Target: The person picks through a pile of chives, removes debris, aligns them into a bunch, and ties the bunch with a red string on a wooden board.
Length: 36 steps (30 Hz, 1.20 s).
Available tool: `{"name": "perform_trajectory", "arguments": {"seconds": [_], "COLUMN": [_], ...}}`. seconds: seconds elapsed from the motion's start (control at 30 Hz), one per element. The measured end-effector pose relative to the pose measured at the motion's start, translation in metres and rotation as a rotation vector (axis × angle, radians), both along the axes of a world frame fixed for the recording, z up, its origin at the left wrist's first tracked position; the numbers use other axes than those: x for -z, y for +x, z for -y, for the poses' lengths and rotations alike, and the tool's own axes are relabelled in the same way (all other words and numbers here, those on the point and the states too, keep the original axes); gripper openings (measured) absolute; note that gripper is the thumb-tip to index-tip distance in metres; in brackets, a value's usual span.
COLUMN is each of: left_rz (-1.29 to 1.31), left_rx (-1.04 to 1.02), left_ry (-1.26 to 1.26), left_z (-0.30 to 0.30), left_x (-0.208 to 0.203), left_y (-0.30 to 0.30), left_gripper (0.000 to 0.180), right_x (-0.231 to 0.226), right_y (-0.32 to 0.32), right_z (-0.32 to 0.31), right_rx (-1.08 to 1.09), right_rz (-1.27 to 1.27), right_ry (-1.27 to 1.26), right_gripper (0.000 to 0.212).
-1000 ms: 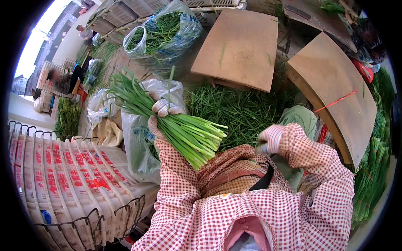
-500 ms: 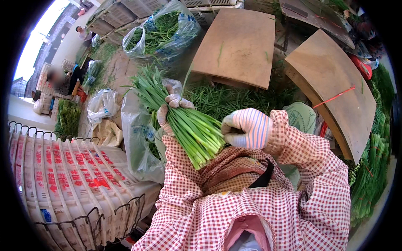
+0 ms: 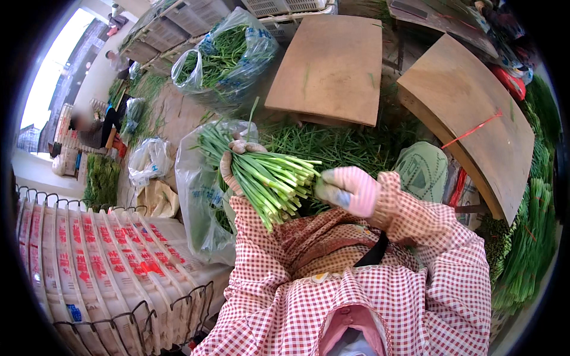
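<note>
My left hand, in a striped knit glove, is closed round a thick bunch of green garlic chives. Their leaves point up and left, and the pale cut ends fan out toward my right hand. Just beside those ends is my right hand, also gloved and somewhat blurred. Its fingers are curled together; what they hold, if anything, cannot be made out. Below the bunch, a patterned apron covers my lap. A clear plastic bag with greens inside stands by my left forearm.
White crates with red print stand at the left. Ahead are a low wooden table and a second board to the right. Loose greens cover the floor. A bag of greens stands farther off; bundled greens line the right.
The bunch has turned, its cut ends swinging up and rightward and spreading apart. My right hand has shifted slightly down and stays by the ends.
</note>
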<state>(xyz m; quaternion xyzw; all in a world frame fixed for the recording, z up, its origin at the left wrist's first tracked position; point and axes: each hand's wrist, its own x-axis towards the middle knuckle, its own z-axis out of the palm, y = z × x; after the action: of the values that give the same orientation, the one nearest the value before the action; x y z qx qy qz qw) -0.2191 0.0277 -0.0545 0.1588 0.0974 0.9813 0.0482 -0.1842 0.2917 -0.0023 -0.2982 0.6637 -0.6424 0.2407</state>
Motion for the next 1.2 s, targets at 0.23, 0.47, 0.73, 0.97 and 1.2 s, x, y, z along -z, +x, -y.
{"name": "perform_trajectory", "arguments": {"seconds": [0.23, 0.47, 0.73, 0.97, 1.2], "left_rz": [-0.008, -0.050, 0.089, 0.182, 0.203], "left_rx": [-0.054, -0.142, -0.093, -0.100, -0.068], "left_ry": [0.011, 0.054, -0.050, -0.109, -0.108], "left_z": [-0.007, -0.012, -0.019, -0.023, -0.025], "left_x": [0.006, -0.008, -0.022, -0.011, 0.004], "left_y": [0.004, 0.004, 0.012, 0.016, 0.017], "left_gripper": [0.037, 0.042, 0.047, 0.048, 0.056], "right_x": [-0.018, -0.009, -0.046, -0.039, -0.032], "right_y": [0.027, 0.002, -0.009, -0.009, -0.015], "right_z": [-0.027, -0.021, -0.005, -0.012, -0.011], "right_rx": [0.250, -0.311, 0.099, -0.083, -0.142], "right_rz": [-0.338, -0.578, -0.894, -0.575, -0.533], "right_ry": [0.108, 0.878, 0.185, 0.383, 0.479], "right_gripper": [0.014, 0.025, 0.041, 0.045, 0.032]}}
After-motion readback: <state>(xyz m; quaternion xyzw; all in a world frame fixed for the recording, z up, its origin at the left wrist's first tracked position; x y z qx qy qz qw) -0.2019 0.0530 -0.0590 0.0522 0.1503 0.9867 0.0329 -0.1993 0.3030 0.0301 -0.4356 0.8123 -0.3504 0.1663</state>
